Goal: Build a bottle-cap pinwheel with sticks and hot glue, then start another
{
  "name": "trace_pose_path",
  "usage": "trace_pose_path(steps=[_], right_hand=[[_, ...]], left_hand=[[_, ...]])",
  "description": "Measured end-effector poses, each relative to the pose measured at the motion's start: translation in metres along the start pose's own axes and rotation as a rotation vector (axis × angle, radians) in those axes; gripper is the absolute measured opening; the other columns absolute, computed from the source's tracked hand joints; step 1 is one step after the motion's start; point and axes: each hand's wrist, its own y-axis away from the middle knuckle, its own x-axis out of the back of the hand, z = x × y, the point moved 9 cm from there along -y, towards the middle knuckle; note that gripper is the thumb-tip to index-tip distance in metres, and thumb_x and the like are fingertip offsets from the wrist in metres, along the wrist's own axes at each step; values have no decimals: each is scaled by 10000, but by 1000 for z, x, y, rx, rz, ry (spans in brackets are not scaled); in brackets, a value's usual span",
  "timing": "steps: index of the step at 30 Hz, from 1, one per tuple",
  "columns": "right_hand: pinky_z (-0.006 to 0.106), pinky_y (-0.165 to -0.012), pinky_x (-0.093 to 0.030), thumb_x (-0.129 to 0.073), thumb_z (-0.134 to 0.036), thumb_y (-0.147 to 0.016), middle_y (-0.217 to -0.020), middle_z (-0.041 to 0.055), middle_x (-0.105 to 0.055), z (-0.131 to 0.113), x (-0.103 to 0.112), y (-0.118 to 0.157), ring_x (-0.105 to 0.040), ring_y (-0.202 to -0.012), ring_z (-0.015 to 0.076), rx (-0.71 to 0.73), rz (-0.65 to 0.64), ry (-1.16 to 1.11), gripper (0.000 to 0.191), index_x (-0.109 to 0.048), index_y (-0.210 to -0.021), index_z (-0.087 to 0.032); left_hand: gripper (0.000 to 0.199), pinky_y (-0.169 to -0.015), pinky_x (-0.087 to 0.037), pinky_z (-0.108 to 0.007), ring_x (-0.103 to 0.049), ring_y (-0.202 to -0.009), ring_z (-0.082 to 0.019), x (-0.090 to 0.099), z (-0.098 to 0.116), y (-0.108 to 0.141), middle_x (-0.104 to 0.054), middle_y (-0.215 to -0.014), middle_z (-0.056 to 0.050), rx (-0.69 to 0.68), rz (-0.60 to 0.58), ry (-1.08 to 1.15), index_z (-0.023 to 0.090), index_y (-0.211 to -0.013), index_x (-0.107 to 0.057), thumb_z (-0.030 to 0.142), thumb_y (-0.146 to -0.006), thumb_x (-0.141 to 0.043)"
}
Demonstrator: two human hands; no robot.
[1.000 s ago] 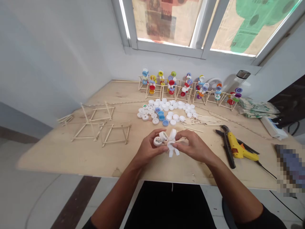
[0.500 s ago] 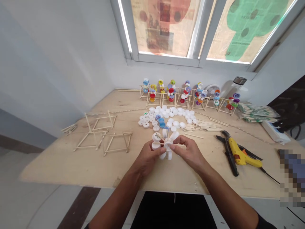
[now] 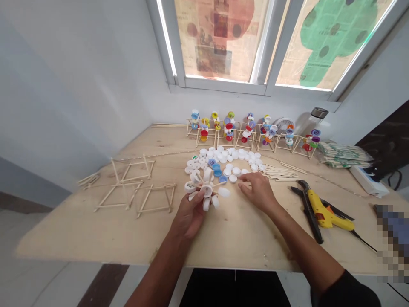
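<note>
From where I stand, the white cap wheel (image 3: 207,189) is up in the person's left hand (image 3: 191,215), raised at the near middle of the worktop (image 3: 105,234). A round cap forms its hub, facing the person, and pale sticks fan out from it to white caps, some turned edge-on, so it looks like a blunt-petalled flower, tilted a little. The left fingers grasp it near the hub, thumb in front. The right hand (image 3: 260,194) is well apart from it, thumb and forefinger parted beside the loose white caps (image 3: 236,171); whether they touch the stick beneath them, I can't tell.

One cap on the wheel's left carries dark print too small to read. Among the loose ones, a cap (image 3: 195,158) bears a green mark, and a bluish-purple cap (image 3: 211,163) a swirling emblem. The printed papers (image 3: 219,64) behind the window glass have lettering I can't make out.

The caps are smooth plastic with shallow rims, a few of them blue. Slim wooden sticks (image 3: 281,172) lie loosely heaped on the right, and square stick frames (image 3: 156,198) stand on the left. Along the wall are small stick stands with colourful cap wheels (image 3: 229,132). A yellow glue gun (image 3: 326,213) lies against a black-handled tool (image 3: 313,221) on the plain, light wood.
</note>
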Motion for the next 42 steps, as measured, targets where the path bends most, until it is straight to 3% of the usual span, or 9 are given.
trace_pose_path(steps=[6, 12, 19, 23, 27, 34, 38, 42], right_hand=[[410, -835, -306, -525, -226, -857, -947, 116, -664, -38, -22, -14, -504, -964, 278, 138, -39, 175, 214, -675, -1008, -204], [407, -807, -289, -527, -162, -846, -917, 135, -640, -54, -42, -25, -474, -927, 275, 226, -74, 283, 174, -699, -863, -182], [386, -797, -290, -516, -165, -867, -887, 104, -640, -44, -38, 2, -474, -904, 248, 261, -98, 307, 176, -684, -823, -189], [374, -815, -290, -563, -215, -842, -956, 96, -640, -35, -28, 17, -477, -954, 249, 252, -74, 276, 117, -663, -894, -187], [371, -808, -288, -578, -266, -831, -991, 100, -638, -32, -28, 19, -478, -966, 258, 218, -27, 265, 186, -633, -986, -180], [361, -763, -285, -540, -189, -839, -851, 79, -651, -28, -37, 21, -506, -881, 243, 175, -47, 261, 111, -650, -851, -185], [353, -787, -308, -596, -216, -811, -917, 70, -657, -24, -26, 35, -519, -929, 237, 203, -91, 180, 180, -640, -985, -205], [377, -836, -346, -583, -267, -830, -1021, 71, -660, -7, -2, 55, -533, -982, 243, 189, -81, 48, 247, -611, -1070, -210]], left_hand=[[262, -628, -512, -245, -646, -675, -147, -1, 1, 2, -691, -730, -13, 3, -2, 51, 164, -778, -630, 289, -618, -795], [282, -591, -508, -228, -634, -652, -133, -5, 1, 5, -686, -733, -7, 4, -20, 64, 167, -798, -637, 280, -601, -804], [257, -648, -512, -225, -640, -665, -118, -7, 2, 5, -677, -719, 11, -8, -50, 44, 173, -769, -626, 293, -617, -795], [287, -651, -503, -228, -641, -673, -125, -5, -2, 3, -684, -727, -3, 12, -45, 48, 162, -778, -624, 283, -597, -811], [366, -674, -494, -233, -648, -703, -139, -2, -6, 2, -690, -750, -14, 26, -27, 38, 150, -830, -633, 255, -548, -840], [394, -673, -480, -232, -640, -709, -138, -1, -6, 4, -692, -766, -14, 11, 11, -76, 143, -819, -658, 232, -492, -859], [335, -670, -475, -226, -627, -691, -127, -1, -6, 4, -687, -735, -7, -10, 24, -152, 136, -771, -670, 213, -497, -848], [334, -646, -479, -232, -620, -677, -135, 0, -6, 4, -682, -713, -12, -22, 50, -193, 132, -742, -675, 215, -471, -852]])
